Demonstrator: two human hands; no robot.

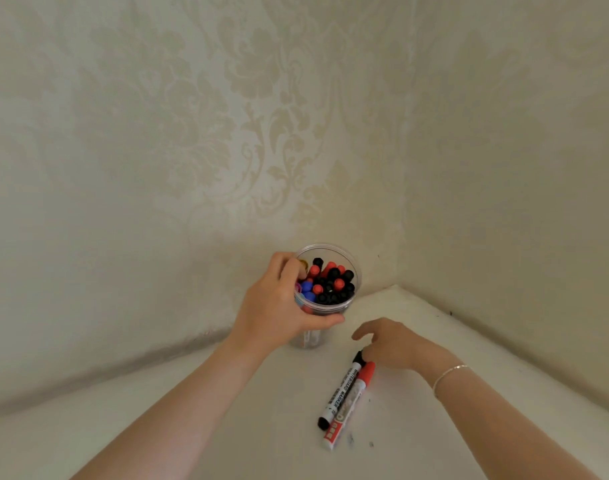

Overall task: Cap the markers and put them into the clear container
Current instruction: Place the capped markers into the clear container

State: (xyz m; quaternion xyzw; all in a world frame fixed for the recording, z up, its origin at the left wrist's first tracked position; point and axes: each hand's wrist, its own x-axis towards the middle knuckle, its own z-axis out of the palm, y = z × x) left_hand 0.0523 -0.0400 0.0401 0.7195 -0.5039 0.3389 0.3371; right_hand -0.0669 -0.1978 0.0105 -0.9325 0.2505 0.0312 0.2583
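Note:
A clear round container (334, 308) stands on the white surface near the wall corner, packed with several capped black, red and blue markers (331, 284). My left hand (279, 311) grips its rim and side, thumb along the near wall. Two capped whiteboard markers lie side by side in front: a black-capped one (341, 391) and a red-capped one (351, 403). My right hand (391, 344) hovers over their cap ends with fingers loosely spread; whether a fingertip touches the black cap is unclear.
The white surface (261, 427) fills a corner between two walls covered in pale patterned wallpaper (261, 133). A thin bracelet (448, 374) sits on my right wrist. A few small dark marks dot the surface near the markers.

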